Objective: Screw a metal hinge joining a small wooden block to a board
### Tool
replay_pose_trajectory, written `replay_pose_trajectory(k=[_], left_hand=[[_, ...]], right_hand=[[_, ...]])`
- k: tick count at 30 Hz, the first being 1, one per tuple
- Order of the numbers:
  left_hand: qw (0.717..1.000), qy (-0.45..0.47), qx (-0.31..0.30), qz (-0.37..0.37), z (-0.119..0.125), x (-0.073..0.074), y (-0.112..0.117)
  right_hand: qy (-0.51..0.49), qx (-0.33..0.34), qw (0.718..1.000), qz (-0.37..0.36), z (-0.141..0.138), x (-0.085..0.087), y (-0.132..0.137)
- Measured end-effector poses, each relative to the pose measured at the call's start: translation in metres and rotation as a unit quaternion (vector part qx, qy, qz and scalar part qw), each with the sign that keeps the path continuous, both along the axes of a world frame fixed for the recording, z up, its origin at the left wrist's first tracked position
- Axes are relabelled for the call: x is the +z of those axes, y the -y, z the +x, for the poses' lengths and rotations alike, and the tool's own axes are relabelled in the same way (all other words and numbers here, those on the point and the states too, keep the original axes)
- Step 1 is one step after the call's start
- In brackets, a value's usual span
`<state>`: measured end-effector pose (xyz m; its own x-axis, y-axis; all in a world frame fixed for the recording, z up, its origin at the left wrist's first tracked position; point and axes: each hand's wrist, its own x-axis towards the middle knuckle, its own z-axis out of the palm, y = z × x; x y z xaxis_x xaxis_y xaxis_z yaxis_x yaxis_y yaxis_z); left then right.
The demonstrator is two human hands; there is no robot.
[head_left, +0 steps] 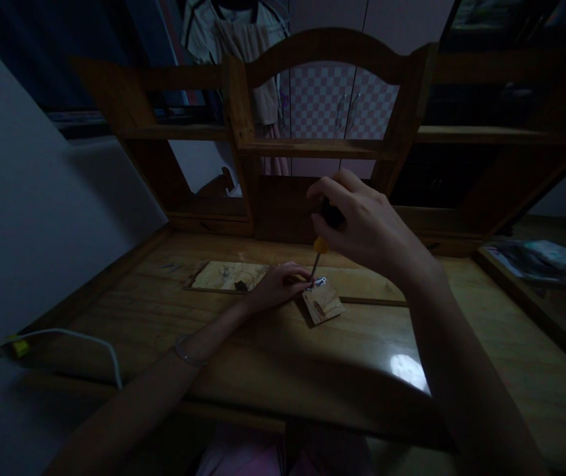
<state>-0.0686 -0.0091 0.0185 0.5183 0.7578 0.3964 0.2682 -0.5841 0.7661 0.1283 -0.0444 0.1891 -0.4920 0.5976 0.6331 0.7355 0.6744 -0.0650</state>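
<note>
My right hand is closed around the dark handle of a screwdriver, which has a yellow collar and a metal shaft pointing down. The shaft's tip meets a small shiny metal piece, perhaps a hinge, at the far edge of a small wooden block. My left hand lies low beside that piece, thumb and fingers pinched together close to the tip. What the left fingers hold, if anything, is too small to make out. Behind the block lies a long pale wooden board, flat on the desk.
The wooden desk has a shelf unit along its back. A white cable and a yellow object are at the left edge. Plastic-wrapped items sit at the right. A dark scrap rests on the board.
</note>
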Motion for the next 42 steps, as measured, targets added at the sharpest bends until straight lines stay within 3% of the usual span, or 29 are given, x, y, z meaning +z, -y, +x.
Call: replay_pose_trajectory(k=[8, 15, 23, 33, 42], left_hand=[[1.000, 0.000, -0.001, -0.008, -0.0017, -0.0053, -0.0024], [0.999, -0.015, 0.002, 0.032, -0.0001, -0.0030, -0.0015], [0.999, -0.033, 0.033, 0.024, -0.0007, -0.0031, -0.0008], [0.997, -0.012, -0.008, 0.075, 0.0018, -0.0066, -0.0053], [0.996, -0.017, -0.004, 0.086, 0.0026, -0.0051, -0.0053]], right_hand=[[0.002, 0.024, 0.999, -0.022, 0.0003, 0.0037, 0.0065], [-0.012, 0.006, 1.000, 0.011, 0.0008, 0.0016, -0.0013], [-0.006, 0.033, 0.999, -0.021, 0.0001, 0.0055, 0.0070], [-0.007, -0.005, 1.000, -0.003, 0.0007, 0.0047, 0.0052], [-0.003, -0.025, 0.999, 0.019, 0.0020, 0.0034, 0.0027]])
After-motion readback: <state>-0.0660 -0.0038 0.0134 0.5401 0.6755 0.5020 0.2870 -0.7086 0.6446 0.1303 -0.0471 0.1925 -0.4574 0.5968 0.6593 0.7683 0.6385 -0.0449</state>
